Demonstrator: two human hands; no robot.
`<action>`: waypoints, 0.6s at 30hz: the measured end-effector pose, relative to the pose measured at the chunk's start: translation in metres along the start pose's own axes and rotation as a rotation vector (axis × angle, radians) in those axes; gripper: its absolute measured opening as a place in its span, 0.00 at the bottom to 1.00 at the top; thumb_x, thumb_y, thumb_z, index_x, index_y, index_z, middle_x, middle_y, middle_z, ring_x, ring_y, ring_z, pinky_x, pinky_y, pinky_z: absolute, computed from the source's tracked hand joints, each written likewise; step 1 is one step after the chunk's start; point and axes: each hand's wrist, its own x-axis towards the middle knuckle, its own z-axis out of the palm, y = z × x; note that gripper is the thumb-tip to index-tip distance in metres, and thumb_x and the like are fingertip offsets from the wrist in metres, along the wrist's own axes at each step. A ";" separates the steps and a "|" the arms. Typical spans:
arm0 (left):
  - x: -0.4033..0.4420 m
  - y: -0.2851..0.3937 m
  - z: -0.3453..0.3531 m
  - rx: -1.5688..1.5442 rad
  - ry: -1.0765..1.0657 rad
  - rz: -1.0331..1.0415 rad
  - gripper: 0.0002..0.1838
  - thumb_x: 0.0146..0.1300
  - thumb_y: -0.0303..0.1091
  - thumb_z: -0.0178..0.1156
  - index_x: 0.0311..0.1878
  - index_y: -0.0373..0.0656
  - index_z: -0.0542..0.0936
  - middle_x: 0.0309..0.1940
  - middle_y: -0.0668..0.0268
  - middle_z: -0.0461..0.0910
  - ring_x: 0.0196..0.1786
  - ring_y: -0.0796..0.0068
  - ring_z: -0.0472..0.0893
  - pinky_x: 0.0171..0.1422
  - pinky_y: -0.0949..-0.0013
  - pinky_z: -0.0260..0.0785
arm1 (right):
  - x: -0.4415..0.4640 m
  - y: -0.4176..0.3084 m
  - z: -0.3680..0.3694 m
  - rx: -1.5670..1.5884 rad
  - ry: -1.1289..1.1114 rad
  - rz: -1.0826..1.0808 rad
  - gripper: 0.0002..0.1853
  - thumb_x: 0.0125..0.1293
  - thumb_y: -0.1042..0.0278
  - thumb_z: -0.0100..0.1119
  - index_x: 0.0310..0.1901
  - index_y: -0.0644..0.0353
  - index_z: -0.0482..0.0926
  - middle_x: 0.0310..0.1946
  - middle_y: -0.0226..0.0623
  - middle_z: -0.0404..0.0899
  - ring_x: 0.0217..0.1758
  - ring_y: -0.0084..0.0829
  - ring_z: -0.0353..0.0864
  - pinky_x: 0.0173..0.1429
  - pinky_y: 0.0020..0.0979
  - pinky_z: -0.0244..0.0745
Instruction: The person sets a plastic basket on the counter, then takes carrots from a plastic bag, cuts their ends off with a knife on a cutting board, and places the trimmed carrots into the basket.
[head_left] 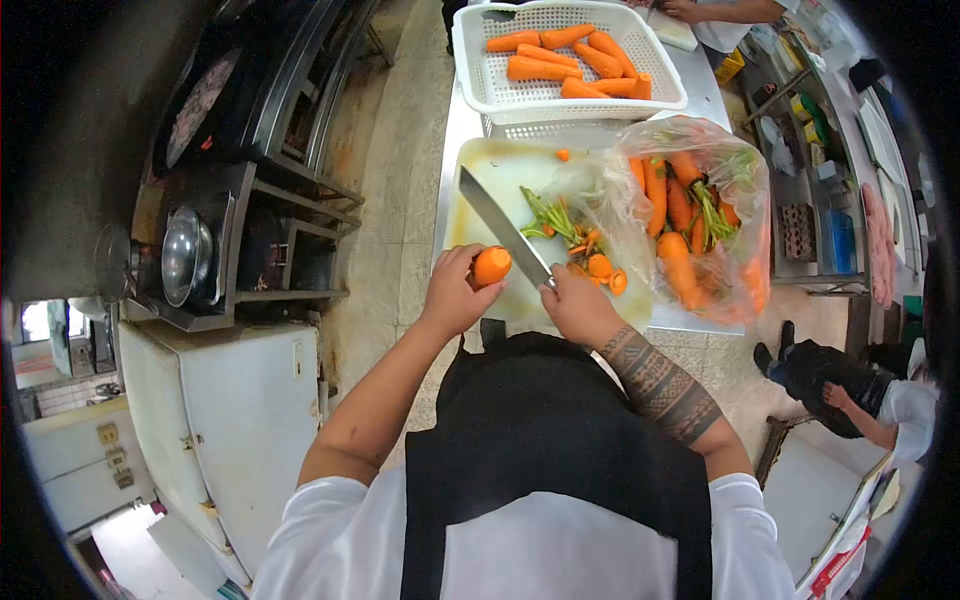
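My left hand is closed around a carrot whose cut end shows, at the near left of the white cutting board. In my right hand is the handle of a large kitchen knife; its blade points away and to the left across the board, just right of the carrot. Trimmed green carrot tops and several orange carrot ends lie right of the blade. A clear plastic bag full of carrots rests against the board's right side.
Beyond the board stands a white perforated basket holding several carrots. Another person's hand is at a second board at the far end. At right, a person in a dark apron stands nearby. Metal bowls sit on a shelf at left.
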 end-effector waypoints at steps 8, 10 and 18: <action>-0.002 0.038 -0.027 -0.186 0.069 -0.006 0.28 0.54 0.32 0.79 0.58 0.40 0.81 0.52 0.57 0.80 0.56 0.54 0.81 0.64 0.53 0.74 | -0.014 0.018 -0.007 0.075 0.099 -0.028 0.14 0.75 0.60 0.56 0.48 0.66 0.73 0.35 0.59 0.85 0.42 0.61 0.86 0.48 0.57 0.79; -0.002 0.032 -0.022 -0.153 0.029 -0.090 0.28 0.54 0.31 0.79 0.58 0.40 0.81 0.52 0.57 0.79 0.55 0.54 0.81 0.64 0.55 0.75 | -0.015 0.012 -0.009 0.055 0.083 -0.017 0.14 0.75 0.60 0.56 0.47 0.65 0.73 0.34 0.59 0.84 0.41 0.61 0.85 0.48 0.57 0.78; -0.016 -0.030 0.027 0.109 0.005 -0.148 0.29 0.51 0.31 0.80 0.57 0.39 0.82 0.51 0.54 0.79 0.55 0.51 0.82 0.63 0.56 0.77 | -0.029 -0.024 -0.027 0.048 0.010 -0.079 0.14 0.75 0.61 0.58 0.47 0.66 0.73 0.32 0.60 0.83 0.40 0.63 0.84 0.45 0.57 0.76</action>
